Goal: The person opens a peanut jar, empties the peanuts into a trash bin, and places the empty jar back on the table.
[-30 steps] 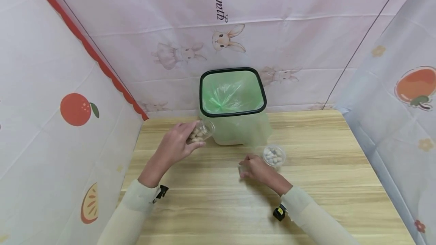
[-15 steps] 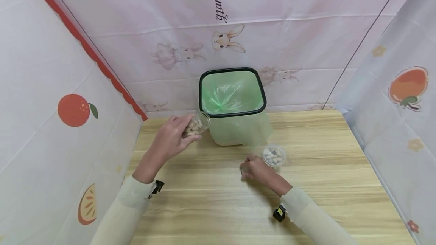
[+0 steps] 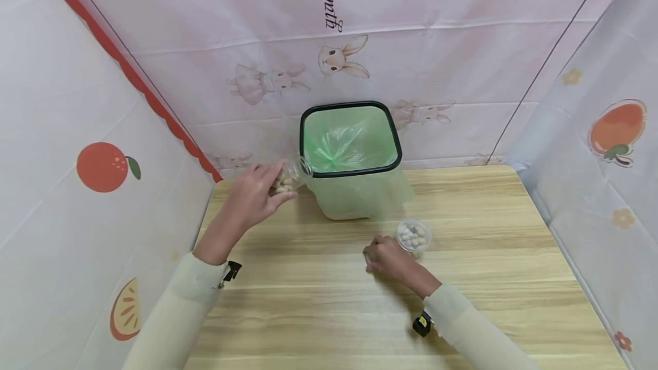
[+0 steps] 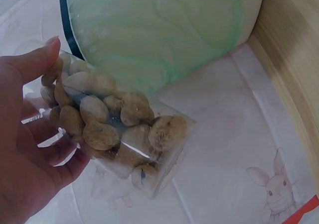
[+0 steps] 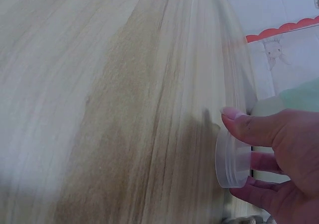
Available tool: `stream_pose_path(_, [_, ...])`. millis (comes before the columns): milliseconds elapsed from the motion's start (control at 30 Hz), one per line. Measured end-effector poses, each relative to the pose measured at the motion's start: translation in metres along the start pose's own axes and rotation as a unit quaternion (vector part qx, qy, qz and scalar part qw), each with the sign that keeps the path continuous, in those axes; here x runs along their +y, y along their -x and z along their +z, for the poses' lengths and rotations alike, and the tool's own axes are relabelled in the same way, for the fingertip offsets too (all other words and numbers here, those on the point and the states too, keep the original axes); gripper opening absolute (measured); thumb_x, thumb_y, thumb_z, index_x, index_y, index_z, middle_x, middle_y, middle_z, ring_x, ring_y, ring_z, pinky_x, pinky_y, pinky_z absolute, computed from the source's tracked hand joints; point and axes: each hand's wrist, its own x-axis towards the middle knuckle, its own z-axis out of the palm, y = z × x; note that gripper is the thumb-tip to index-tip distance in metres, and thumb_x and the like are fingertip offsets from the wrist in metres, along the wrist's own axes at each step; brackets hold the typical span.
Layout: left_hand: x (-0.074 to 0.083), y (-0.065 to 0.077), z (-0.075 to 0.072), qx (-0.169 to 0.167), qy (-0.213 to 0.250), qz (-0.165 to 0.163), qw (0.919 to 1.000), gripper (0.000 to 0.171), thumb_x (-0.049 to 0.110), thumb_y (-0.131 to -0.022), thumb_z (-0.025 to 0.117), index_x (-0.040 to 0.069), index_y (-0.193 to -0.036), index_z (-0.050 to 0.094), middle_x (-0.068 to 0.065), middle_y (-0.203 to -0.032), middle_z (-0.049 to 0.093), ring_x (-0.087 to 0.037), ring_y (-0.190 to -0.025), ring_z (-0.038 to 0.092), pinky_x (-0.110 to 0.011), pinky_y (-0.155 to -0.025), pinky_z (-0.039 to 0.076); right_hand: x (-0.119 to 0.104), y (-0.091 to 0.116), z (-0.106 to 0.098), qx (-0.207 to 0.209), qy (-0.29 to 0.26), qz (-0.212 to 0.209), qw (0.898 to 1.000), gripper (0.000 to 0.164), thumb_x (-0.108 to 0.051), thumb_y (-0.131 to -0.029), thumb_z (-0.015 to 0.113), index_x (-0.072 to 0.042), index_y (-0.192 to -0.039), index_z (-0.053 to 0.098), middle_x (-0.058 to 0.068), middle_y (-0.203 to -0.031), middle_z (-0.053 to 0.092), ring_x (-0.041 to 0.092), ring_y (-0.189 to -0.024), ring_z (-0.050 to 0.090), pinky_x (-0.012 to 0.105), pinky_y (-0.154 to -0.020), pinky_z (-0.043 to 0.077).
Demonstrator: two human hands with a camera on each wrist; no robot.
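Note:
My left hand (image 3: 250, 197) grips a clear plastic jar (image 4: 124, 129) part filled with pale brown, rounded, nut-like lumps. In the head view the jar lies tilted, its mouth at the left front edge of the bin's black rim (image 3: 354, 173). The lumps sit toward the bottom end of the jar. My right hand (image 3: 385, 258) pinches a translucent round lid (image 5: 233, 159) between thumb and fingers, on edge close over the table. Beside that hand stands a second clear jar (image 3: 413, 236) holding whitish rounded pieces.
The bin (image 3: 344, 201), lined with a green plastic bag (image 3: 354, 136), stands at the back of the wooden table (image 3: 308, 313). Behind it hangs a pink rabbit-print cloth (image 3: 437, 10). Printed white cloths close off the left and right sides.
My left hand has moved left and away from me with the jar, its mouth now at the bin's rim. My right hand has shifted only slightly, with the lid still in its fingers.

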Motion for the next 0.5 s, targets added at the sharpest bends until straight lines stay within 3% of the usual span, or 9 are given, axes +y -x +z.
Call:
stream_pose_path(267, [-0.003, -0.013, -0.005, 0.003, -0.024, 0.002, 0.9997, 0.076, 0.039, -0.081, 0.087, 0.001, -0.140, 0.059, -0.020, -0.117, 0.076, -0.041, -0.093, 0.065, -0.053, -0.082, 0.056, 0.000, 0.004, 0.000, 0.003, 0.041, 0.018, 0.999, 0.044, -0.027, -0.080, 0.090, -0.005, -0.116, 0.077, 0.013, -0.111, 0.072, 0.030, -0.095, 0.066, 0.042, -0.081, 0.060])
stream_pose_path(500, [-0.004, -0.022, -0.010, -0.013, -0.039, -0.012, 0.9991, 0.079, 0.041, -0.083, 0.085, 0.005, -0.147, 0.056, -0.021, -0.119, 0.075, -0.044, -0.096, 0.066, -0.054, -0.083, 0.056, -0.003, 0.011, -0.002, -0.011, 0.043, 0.043, 0.998, 0.040, -0.028, -0.084, 0.087, -0.008, -0.117, 0.077, 0.009, -0.113, 0.069, 0.027, -0.100, 0.063, 0.040, -0.082, 0.059])
